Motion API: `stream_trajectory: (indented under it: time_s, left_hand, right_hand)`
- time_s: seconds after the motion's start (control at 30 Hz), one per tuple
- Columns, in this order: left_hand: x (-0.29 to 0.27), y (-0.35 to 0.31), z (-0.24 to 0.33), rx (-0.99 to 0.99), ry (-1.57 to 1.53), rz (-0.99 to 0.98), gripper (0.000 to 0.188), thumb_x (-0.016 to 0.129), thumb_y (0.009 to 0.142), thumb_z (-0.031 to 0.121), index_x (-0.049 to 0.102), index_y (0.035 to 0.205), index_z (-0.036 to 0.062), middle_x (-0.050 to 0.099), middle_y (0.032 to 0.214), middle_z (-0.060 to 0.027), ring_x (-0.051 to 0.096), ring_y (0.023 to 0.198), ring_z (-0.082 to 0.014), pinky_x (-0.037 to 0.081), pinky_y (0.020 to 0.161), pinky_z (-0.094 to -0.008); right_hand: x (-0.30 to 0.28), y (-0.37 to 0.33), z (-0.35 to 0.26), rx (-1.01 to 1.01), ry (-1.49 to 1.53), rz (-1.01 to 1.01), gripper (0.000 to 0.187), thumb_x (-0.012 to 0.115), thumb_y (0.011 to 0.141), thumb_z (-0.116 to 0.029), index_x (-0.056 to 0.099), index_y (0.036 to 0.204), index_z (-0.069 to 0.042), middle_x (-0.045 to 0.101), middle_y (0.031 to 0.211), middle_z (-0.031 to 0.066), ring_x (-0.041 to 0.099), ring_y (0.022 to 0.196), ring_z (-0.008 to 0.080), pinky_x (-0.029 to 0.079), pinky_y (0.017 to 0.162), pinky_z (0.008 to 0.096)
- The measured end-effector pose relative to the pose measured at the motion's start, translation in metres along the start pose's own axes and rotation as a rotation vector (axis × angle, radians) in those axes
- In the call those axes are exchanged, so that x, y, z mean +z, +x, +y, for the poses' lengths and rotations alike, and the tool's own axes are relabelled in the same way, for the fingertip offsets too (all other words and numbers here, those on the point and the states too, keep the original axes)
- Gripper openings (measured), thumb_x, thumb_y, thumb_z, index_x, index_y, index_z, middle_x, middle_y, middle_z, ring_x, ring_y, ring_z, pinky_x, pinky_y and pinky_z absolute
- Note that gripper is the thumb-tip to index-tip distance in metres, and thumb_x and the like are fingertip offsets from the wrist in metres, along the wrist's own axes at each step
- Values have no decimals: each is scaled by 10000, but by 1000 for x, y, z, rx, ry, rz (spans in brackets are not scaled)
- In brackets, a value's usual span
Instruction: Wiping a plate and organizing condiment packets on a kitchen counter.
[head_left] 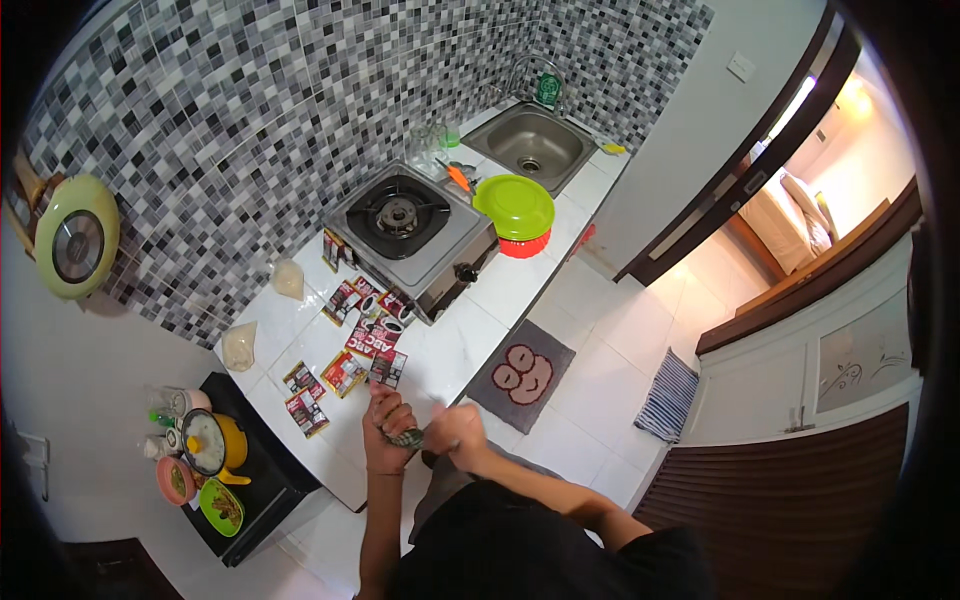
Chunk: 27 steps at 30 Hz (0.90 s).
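My left hand is closed around a small, dark, greenish patterned thing, held just off the counter's front edge. Close beside it on the right is my right hand, its fingers curled in and blurred by motion; whatever it grips is hidden. Several red and dark sachets lie on the white tiled counter beyond my hands. The nearest is a dark sachet, just past my left fingertips. An orange-red sachet lies left of it, and a loose pair farther left.
A single-burner gas stove stands at the back, a green-lidded red bowl to its right. Beyond is a steel sink. Two clear bags rest along the wall. At left, a black stand carries a yellow pot and bowls.
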<state>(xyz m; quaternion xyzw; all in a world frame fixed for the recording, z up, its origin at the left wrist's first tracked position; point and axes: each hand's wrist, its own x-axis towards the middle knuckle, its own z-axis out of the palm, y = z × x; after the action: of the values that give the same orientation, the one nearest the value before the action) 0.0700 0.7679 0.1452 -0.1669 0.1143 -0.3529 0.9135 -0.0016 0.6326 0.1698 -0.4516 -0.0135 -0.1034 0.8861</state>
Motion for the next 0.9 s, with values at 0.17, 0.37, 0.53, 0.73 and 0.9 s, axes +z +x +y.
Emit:
stream_trajectory:
  time_s: [0.17,0.37,0.53,0.73,0.9]
  left_hand:
    - [0,19,-77,485,1327,-4,209,502,1031,193,616,955,35,636,781,-87,587,638,-181,459,613,-260]
    - [7,93,-203,815,2204,-123,377,421,1021,33,536,1373,-34,576,1361,-238,570,1252,-360,446,1045,-419]
    - [-54,162,-290,576,1965,-126,490,385,1067,63,346,1550,-13,491,1434,-207,476,1331,-311,350,1120,-363]
    - [-134,218,-300,-252,1594,-4,549,387,1079,477,551,1339,22,587,1209,-66,565,1116,-182,434,981,-328]
    - [-50,287,-296,-998,1216,220,1096,244,887,859,398,1535,-11,473,1541,-127,447,1406,-205,328,1175,-361]
  right_hand:
    - [-39,62,-50,591,648,424,450,593,979,-331,375,605,-209,256,455,-44,217,347,122,206,367,321]
    - [-136,97,-107,116,403,644,464,576,988,-342,355,607,-199,341,478,-45,303,362,104,295,375,272]
    - [-181,110,-207,-351,-3,782,514,522,1052,-331,319,622,-138,308,495,-16,268,394,86,232,381,276]
    - [-320,80,-233,-836,-972,166,261,647,881,-101,557,636,-95,510,588,76,523,515,235,391,491,399]
    - [-307,76,-259,-1022,-919,-485,285,751,841,-144,531,663,-110,471,614,31,532,539,210,392,505,392]
